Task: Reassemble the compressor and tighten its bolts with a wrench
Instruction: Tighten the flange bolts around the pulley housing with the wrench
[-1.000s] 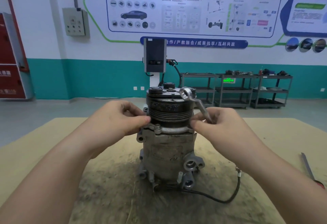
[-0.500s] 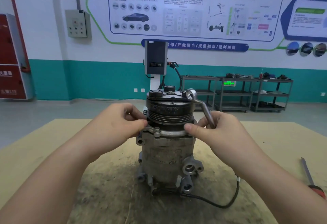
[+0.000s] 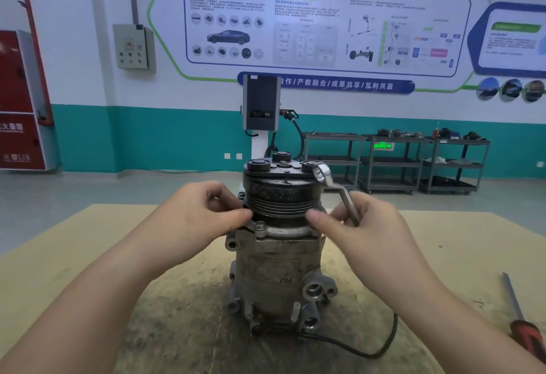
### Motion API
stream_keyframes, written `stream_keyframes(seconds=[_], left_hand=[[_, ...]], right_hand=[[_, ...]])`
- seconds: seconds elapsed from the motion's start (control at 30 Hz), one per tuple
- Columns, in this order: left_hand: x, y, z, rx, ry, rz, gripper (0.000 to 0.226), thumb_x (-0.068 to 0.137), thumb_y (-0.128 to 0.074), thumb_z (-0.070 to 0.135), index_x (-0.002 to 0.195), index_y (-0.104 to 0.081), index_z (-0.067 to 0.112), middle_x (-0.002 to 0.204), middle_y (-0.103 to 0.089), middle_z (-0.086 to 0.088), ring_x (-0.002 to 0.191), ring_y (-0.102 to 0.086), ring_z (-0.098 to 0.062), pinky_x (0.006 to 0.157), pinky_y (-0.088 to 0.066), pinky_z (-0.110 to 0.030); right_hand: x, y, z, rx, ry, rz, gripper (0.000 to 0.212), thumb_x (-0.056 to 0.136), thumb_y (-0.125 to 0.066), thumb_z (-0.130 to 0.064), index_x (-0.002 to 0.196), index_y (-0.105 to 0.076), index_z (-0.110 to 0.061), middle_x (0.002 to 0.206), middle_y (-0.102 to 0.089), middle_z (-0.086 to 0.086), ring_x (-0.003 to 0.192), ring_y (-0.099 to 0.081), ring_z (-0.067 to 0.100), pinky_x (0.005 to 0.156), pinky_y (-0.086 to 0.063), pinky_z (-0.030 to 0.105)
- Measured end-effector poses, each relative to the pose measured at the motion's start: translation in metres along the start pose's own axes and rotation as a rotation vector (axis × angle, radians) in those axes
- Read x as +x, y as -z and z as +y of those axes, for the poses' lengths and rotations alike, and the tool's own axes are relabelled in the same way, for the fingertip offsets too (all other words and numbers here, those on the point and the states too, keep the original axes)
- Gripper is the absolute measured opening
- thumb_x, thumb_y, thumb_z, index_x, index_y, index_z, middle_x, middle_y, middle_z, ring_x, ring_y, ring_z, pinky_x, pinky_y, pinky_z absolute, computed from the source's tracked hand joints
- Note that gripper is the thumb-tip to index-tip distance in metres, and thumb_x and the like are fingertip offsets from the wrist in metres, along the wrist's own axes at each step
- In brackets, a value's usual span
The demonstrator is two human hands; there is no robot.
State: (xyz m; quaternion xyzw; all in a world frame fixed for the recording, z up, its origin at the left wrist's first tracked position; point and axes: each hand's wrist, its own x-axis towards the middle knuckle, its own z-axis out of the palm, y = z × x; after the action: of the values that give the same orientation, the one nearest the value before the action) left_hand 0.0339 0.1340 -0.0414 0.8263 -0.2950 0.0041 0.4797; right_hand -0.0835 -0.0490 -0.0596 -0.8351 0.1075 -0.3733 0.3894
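Compressor (image 3: 277, 267) stands upright mid-frame, pulley (image 3: 280, 196) seated. Your left hand (image 3: 204, 214) pinches its lower edge; your right hand (image 3: 363, 226) grips the wrench (image 3: 331, 184), thumb on pulley. Bolt tightening looks still ahead.

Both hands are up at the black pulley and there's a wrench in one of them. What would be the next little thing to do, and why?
Probably lower the wrench ring onto the bolt on the compressor flange. The right hand holds the wrench ring up beside the pulley, on no bolt; the left hand steadies the pulley.
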Motion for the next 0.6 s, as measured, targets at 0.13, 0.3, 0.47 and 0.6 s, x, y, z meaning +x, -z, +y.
stream_keyframes(seconds=[0.13, 0.3, 0.47, 0.6], left_hand=[[0.0, -0.004, 0.001, 0.026, -0.009, 0.089, 0.028, 0.074, -0.081, 0.04, 0.08, -0.067, 0.016, 0.072, -0.074, 0.006, 0.073, -0.07, -0.014, 0.075, -0.054, -0.037], [0.004, -0.003, -0.005, -0.038, -0.002, 0.076, 0.017, 0.081, -0.079, 0.025, 0.077, -0.068, 0.012, 0.072, -0.075, -0.002, 0.076, -0.072, -0.022, 0.087, -0.056, -0.05], [0.007, 0.002, -0.013, -0.083, -0.036, -0.024, 0.019, 0.082, -0.074, 0.038, 0.091, -0.071, 0.022, 0.084, -0.076, 0.008, 0.082, -0.072, -0.009, 0.089, -0.057, -0.042], [0.008, -0.001, -0.017, 0.02, -0.084, -0.081, 0.108, 0.043, -0.067, 0.09, 0.136, -0.045, 0.04, 0.124, -0.057, 0.03, 0.111, -0.056, 0.011, 0.087, -0.043, -0.011]], right_hand=[[0.009, 0.021, -0.004, 0.397, -0.104, 0.092, 0.061, 0.097, -0.033, -0.055, 0.056, -0.06, -0.019, 0.044, -0.047, -0.004, 0.048, -0.052, 0.012, 0.057, -0.04, 0.031], [0.023, 0.04, -0.003, 0.566, -0.132, 0.188, 0.066, 0.087, -0.029, -0.068, 0.052, -0.058, -0.019, 0.059, -0.059, 0.001, 0.05, -0.049, 0.017, 0.05, -0.039, 0.031], [0.024, 0.033, 0.003, 1.114, -0.325, 0.183, 0.058, 0.095, -0.039, -0.057, 0.056, -0.044, -0.014, 0.053, -0.05, 0.003, 0.039, -0.037, 0.013, 0.036, -0.032, 0.021], [0.023, 0.024, 0.009, 1.182, -0.388, 0.2, 0.049, 0.089, -0.049, -0.053, 0.061, -0.044, -0.014, 0.055, -0.058, 0.002, 0.039, -0.042, 0.01, 0.037, -0.037, 0.019]])
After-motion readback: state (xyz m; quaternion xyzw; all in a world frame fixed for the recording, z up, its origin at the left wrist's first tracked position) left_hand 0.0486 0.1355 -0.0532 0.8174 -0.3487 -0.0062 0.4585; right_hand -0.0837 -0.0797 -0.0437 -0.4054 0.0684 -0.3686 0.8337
